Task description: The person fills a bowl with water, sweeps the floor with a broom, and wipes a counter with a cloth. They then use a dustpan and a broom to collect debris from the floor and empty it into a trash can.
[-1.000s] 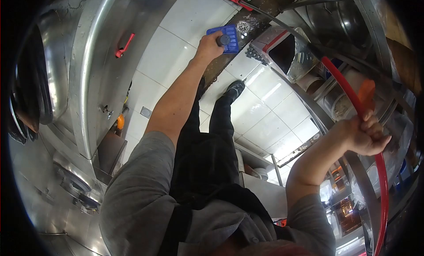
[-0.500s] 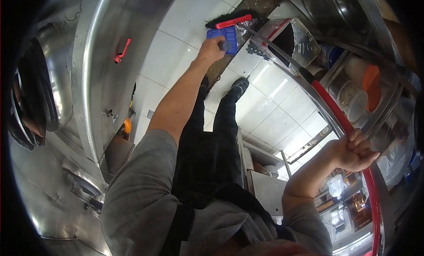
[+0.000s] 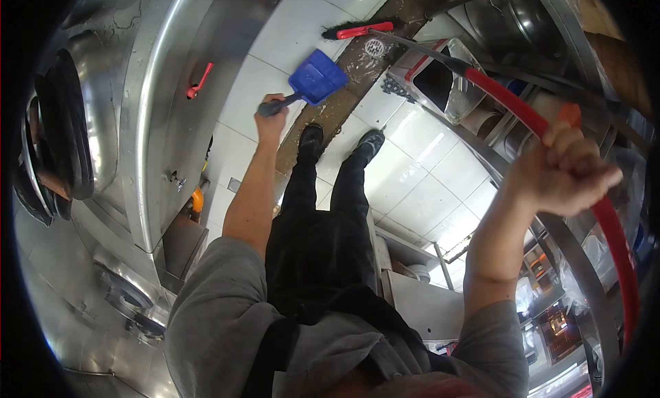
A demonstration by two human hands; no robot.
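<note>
My left hand point(image 3: 270, 120) is closed round the grey handle of a blue dustpan point(image 3: 317, 78), held out above the floor left of a dirty brown channel point(image 3: 354, 71). My right hand point(image 3: 565, 170) grips the red pole of a broom point(image 3: 509, 104). The pole slants across the upper right down to a red broom head point(image 3: 364, 30) with black bristles, which rests at the channel's edge, beyond the dustpan. Small pale scraps lie in the channel beside a round white drain cover point(image 3: 374, 48).
A steel counter point(image 3: 161, 102) with a red lever point(image 3: 200, 80) runs along the left. On the right stand a square metal tin point(image 3: 440, 78) and metal shelving with containers. A dark mat piece point(image 3: 397, 89) lies on the white floor tiles point(image 3: 412, 150). My shoes point(image 3: 311, 137) stand by the channel.
The dustpan has moved left and nearer to me, away from the broom head, uncovering the drain. My right hand has shifted up and to the right with the broom pole.
</note>
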